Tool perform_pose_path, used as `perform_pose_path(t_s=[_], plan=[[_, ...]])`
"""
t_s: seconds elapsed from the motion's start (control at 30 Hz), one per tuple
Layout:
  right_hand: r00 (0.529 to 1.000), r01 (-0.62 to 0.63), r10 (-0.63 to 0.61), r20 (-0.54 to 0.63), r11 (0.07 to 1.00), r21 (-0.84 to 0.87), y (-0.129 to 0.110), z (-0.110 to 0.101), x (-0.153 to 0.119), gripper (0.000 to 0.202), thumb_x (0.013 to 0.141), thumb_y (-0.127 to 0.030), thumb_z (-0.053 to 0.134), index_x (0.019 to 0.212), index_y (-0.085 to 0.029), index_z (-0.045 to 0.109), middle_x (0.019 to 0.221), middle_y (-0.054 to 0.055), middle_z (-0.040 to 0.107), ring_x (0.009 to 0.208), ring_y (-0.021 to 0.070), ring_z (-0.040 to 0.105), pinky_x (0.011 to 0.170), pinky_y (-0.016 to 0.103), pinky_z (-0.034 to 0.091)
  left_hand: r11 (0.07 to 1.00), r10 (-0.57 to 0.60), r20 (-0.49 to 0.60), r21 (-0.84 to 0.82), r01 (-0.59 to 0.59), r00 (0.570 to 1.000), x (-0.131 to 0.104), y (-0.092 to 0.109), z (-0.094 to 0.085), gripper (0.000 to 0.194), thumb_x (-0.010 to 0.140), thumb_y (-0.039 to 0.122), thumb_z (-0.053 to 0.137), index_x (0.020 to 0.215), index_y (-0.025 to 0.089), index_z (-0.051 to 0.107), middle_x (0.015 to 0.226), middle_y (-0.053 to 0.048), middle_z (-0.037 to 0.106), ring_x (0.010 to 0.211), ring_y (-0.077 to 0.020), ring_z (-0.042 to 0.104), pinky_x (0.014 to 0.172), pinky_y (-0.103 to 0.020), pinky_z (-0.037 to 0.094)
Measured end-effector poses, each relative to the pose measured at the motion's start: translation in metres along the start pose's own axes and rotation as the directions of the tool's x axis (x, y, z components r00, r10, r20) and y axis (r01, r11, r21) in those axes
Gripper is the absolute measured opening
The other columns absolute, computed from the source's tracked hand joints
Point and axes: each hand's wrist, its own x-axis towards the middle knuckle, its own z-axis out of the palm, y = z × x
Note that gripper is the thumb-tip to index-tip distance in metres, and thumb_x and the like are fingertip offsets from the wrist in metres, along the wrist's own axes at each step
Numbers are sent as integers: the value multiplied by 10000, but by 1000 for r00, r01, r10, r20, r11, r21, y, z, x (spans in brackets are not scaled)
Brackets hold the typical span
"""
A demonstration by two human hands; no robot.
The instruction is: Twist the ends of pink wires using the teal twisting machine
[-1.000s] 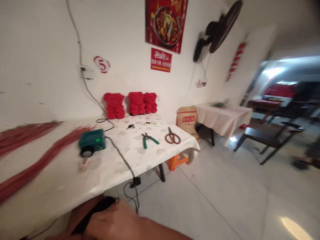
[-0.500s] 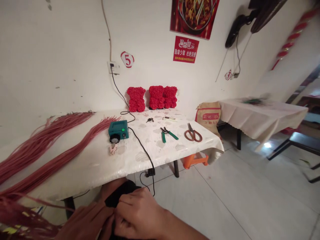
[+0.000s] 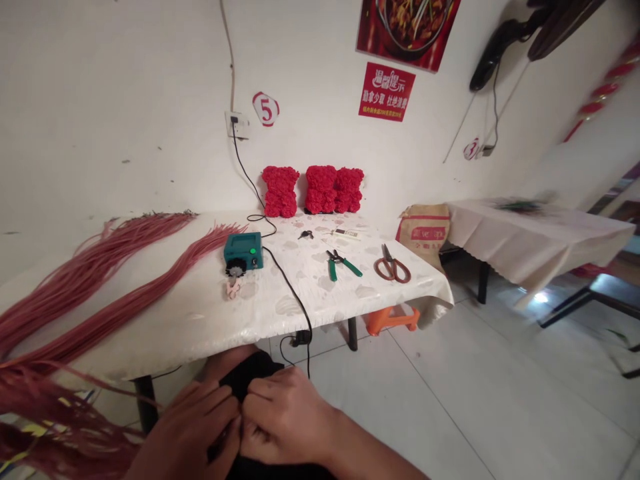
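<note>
Low in the view, my left hand (image 3: 197,423) and my right hand (image 3: 293,417) meet above black clothing (image 3: 255,373) on my lap. Both have curled, pinching fingers. Whatever lies between the fingertips is hidden. Beyond them on the table stands a teal motor box (image 3: 243,250) with a toothed wheel, and a small pink piece (image 3: 233,288) lies in front of it. Long bundles of dusky pink strands (image 3: 125,310) stretch across the table's left side, and loose strands (image 3: 60,427) hang near my left hand.
Green-handled pliers (image 3: 343,265) and brown-handled scissors (image 3: 393,267) lie on the covered table (image 3: 280,320). Red flower-covered bear shapes (image 3: 321,189) stand against the wall. A black cable (image 3: 293,293) drops over the front edge. Below is an orange stool (image 3: 393,320).
The view has shifted, so the table items appear slightly to the right. My left hand has risen a little and its fingers show more clearly beside my right hand.
</note>
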Motion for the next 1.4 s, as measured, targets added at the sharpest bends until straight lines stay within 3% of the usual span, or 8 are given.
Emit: perform_pose_path(t_s=[0.2,0.37,0.47,0.63,0.87,1.17,1.4], plan=[[999,18,-15,-43,998,52,0,-9,1,108,717,-180,442,622,-218,408,595,-44,434,488,116,348,458,269,297,999,42,115,2,-43,992,4,6,-3,279,865,76,439,662,212,573,682,0,630,685,-202,628,737,-376,471],[997,-40,31,76,993,113,0,-20,3,119,779,-187,427,678,-206,487,629,-27,470,523,124,407,500,276,310,999,-6,201,-41,14,980,10,14,-11,266,855,56,456,627,183,507,657,-2,565,663,-174,554,713,-348,438],[988,-84,60,141,981,174,2,-26,5,130,822,-176,443,728,-187,532,661,-15,489,553,132,430,523,292,301,995,-47,196,-76,63,979,14,16,-14,269,861,93,471,606,175,448,644,-1,536,670,-169,511,696,-338,404],[971,-15,-32,236,980,196,8,-26,10,201,868,-154,454,678,-189,512,643,-29,470,534,120,374,536,308,271,982,-81,244,-147,120,966,11,14,-15,253,831,75,480,611,174,406,629,12,514,676,-158,460,687,-326,349],[986,115,-139,92,966,234,7,-10,11,250,820,-95,455,606,-214,404,612,-41,380,527,113,345,516,293,287,946,-98,256,-275,169,962,3,4,-12,263,800,78,471,589,177,350,595,43,444,619,-120,396,657,-289,338],[997,54,-37,-69,963,264,-7,1,4,281,737,-69,490,574,-221,319,570,-45,327,508,111,313,479,290,269,874,-100,277,-434,217,956,7,5,-16,246,737,30,436,573,177,327,581,60,416,589,-93,395,655,-253,361],[1000,26,-25,-10,973,230,-4,-3,3,253,781,-79,485,592,-219,392,574,-45,344,504,112,310,484,299,271,938,-115,334,-274,213,935,2,4,-22,199,842,116,483,649,167,486,680,28,530,696,-132,483,731,-307,374]])
